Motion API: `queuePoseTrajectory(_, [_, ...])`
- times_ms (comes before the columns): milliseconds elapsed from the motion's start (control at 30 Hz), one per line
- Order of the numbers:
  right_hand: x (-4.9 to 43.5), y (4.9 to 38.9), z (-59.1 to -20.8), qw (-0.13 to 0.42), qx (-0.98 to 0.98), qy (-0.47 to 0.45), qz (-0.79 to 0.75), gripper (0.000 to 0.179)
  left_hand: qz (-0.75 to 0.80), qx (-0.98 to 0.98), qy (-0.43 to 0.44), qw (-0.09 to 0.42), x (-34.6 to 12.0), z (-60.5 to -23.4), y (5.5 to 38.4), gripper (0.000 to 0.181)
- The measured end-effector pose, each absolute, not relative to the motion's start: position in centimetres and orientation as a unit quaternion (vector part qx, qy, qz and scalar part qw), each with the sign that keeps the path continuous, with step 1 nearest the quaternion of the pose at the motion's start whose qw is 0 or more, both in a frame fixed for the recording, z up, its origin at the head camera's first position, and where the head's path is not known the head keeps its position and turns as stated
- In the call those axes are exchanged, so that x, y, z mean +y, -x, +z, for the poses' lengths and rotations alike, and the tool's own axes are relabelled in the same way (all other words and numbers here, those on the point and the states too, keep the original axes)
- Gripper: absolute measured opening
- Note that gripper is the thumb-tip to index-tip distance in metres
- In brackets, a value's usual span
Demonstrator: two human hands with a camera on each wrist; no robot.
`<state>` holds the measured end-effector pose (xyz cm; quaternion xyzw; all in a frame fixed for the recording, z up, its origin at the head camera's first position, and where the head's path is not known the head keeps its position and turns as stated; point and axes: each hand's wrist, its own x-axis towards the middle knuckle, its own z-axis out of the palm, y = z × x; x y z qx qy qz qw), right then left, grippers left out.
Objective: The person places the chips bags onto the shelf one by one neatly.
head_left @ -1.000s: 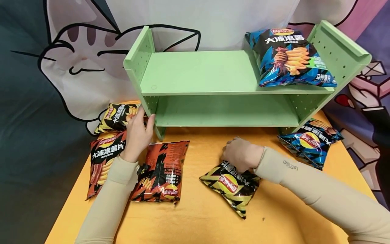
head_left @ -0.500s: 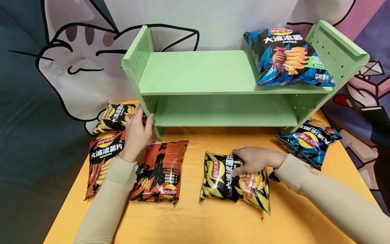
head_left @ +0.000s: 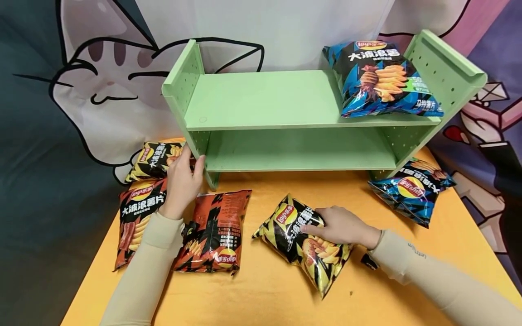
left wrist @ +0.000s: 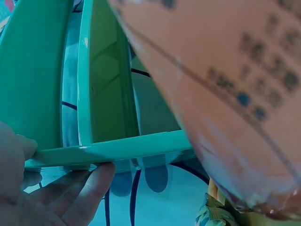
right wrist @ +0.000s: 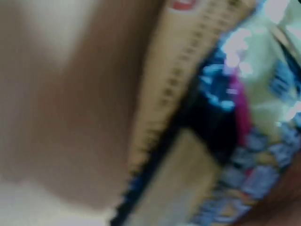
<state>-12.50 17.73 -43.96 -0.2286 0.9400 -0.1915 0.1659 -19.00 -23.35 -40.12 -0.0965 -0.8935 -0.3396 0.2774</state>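
The left hand (head_left: 183, 185) grips the front edge of the left side panel of the green shelf (head_left: 261, 102), thumb on one side, fingers on the other; to the right, at the desk's middle, the right hand (head_left: 340, 225) grasps a yellow-and-black chip bag (head_left: 318, 256) by its right upper edge, thumb across the printed front, most other fingers hidden. The bag tilts, one corner toward the desk's front; whether it touches the desk I cannot tell. Around them, along the desk's left edge, lie a smaller-looking yellow bag (head_left: 157, 159) and, nearer, a red bag (head_left: 140, 210), partly covered by the left forearm. A second red bag (head_left: 222, 226) lies before the shelf's left foot, between the forearm and the held bag. A blue bag (head_left: 383, 83) leans on the upper board's right end; another blue bag (head_left: 412, 190) lies by the desk's right edge. The desk (head_left: 253, 299) is orange-yellow; behind it hangs a cartoon-cat backdrop (head_left: 114, 124).
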Motion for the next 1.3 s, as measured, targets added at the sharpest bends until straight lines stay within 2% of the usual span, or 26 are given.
queuePoseTrajectory(133, [17.3,11.5,-44.3,0.122,0.944,0.216,-0.22,0.052,-0.339,-0.895,0.096,0.274,-23.2,-40.1,18.9,0.038])
queuePoseTrajectory(367, [16.9,10.3,-44.2,0.069,0.944,0.184,-0.266,0.062,-0.34,-0.894,0.098,0.277,-22.9,-39.9,18.8,0.037])
queuePoseTrajectory(767, [17.1,8.8,-42.7,0.0,0.939,0.182,-0.293,0.063,-0.343,-0.891,0.101,0.278,-22.6,-39.9,18.9,0.037])
queuePoseTrajectory(1167, [16.6,8.7,-34.8,-0.093,0.91,0.279,-0.291,0.061,-0.34,-0.893,0.096,0.279,-23.1,-40.1,18.7,0.04])
queuePoseTrajectory(1300, [16.1,9.6,-31.3,-0.134,0.892,0.312,-0.298,0.051,-0.338,-0.892,0.099,0.284,-23.2,-40.0,18.6,0.041])
